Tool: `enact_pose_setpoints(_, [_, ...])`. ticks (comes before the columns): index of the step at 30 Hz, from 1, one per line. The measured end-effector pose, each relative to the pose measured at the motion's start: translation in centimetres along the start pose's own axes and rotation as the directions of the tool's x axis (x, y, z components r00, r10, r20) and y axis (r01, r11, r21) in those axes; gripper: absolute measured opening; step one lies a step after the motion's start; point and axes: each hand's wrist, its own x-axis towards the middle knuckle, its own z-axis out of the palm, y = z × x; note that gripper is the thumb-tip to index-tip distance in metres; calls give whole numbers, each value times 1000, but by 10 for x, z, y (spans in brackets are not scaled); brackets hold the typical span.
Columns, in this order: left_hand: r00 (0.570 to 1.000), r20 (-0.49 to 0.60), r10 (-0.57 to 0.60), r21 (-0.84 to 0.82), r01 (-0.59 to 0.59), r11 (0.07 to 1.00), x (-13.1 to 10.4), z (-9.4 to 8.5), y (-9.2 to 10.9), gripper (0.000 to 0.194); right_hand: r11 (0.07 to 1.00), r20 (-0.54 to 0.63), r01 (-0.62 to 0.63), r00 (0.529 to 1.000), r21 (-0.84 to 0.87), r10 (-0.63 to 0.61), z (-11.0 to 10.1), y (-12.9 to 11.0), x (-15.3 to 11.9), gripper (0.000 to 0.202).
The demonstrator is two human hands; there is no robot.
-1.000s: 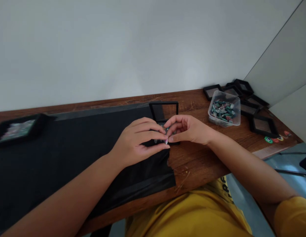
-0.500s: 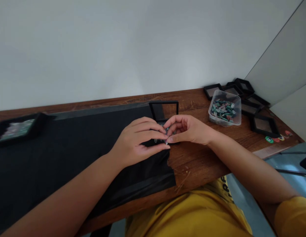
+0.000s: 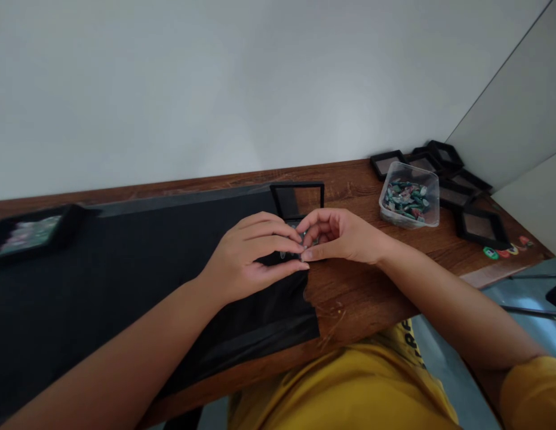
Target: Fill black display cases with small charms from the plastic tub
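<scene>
A small black hinged frame (image 3: 322,197) stands with its lid raised in front of me, and its lower half is mostly hidden under my hands. Small shiny clear or greenish pieces (image 3: 284,255) show inside, between the fingers. My left hand (image 3: 257,257) curves around the frame's left and near side, thumb low along the front edge, fingers over the top. From the right, my right hand (image 3: 338,236) pinches thumb against fingertips at the same spot, meeting the left fingertips. Whatever the right fingers hold is too small and covered to make out.
A clear plastic tub (image 3: 432,200) of green and reddish pieces stands at right, beside several black frames (image 3: 481,227). Colourful round stickers (image 3: 490,252) lie near the right edge. Another black frame with pale contents (image 3: 31,233) lies left on a black sheet (image 3: 170,239).
The hands stay almost in place. My right thumb has shifted slightly, and the small pinkish-white spot at its tip no longer shows.
</scene>
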Motion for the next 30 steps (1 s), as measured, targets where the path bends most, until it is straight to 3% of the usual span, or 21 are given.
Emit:
enact_pose_setpoints(14, [1000, 8, -23, -16, 23, 1000, -5, 2, 2, 8, 994, 46, 0, 999, 110, -5, -5, -2, -1, 39])
enact_pose_setpoints(30, [999, 9, -32, -36, 32, 999, -2, 1, 3, 15, 994, 64, -5, 998, 112, -2, -3, -1, 0, 37])
